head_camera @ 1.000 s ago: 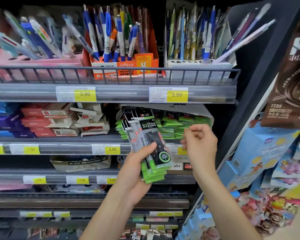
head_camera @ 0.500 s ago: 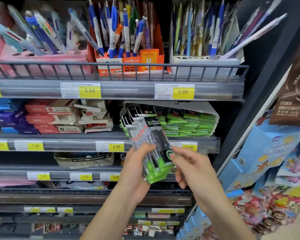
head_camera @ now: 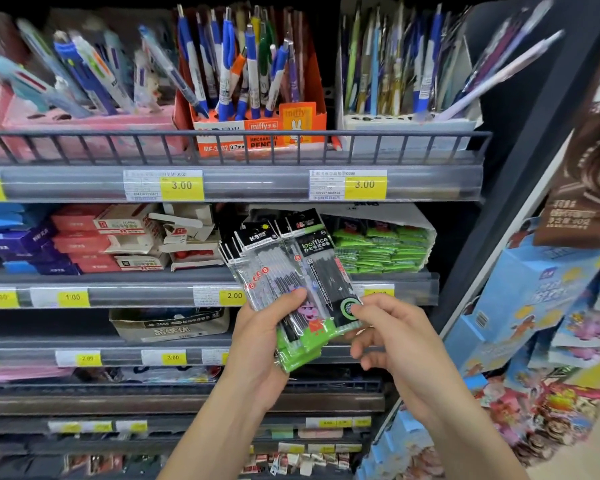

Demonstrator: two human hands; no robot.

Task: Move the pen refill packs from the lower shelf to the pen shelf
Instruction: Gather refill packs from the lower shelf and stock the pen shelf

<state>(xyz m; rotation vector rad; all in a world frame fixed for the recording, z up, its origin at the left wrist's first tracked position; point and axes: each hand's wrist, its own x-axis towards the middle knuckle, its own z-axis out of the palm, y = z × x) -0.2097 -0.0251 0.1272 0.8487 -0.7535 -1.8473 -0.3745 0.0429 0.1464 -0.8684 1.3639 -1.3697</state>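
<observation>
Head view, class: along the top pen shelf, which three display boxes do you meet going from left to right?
Pink pen box → orange mechanical pencil box → white pen box.

Orange Miffy pencil box [head_camera: 257, 133] centre top; red boxes [head_camera: 84, 237] stacked left below; blue cartons [head_camera: 534, 299] far right.

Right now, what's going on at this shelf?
A person stands at a stationery rack, gripping a fanned stack of pen refill packs in the left hand. The right hand pinches the lower corner of the front pack, as if peeling it off. More green packs lie in an opened box on the shelf behind. The pen shelf above, with its pen holders, has not received these packs yet.
</observation>
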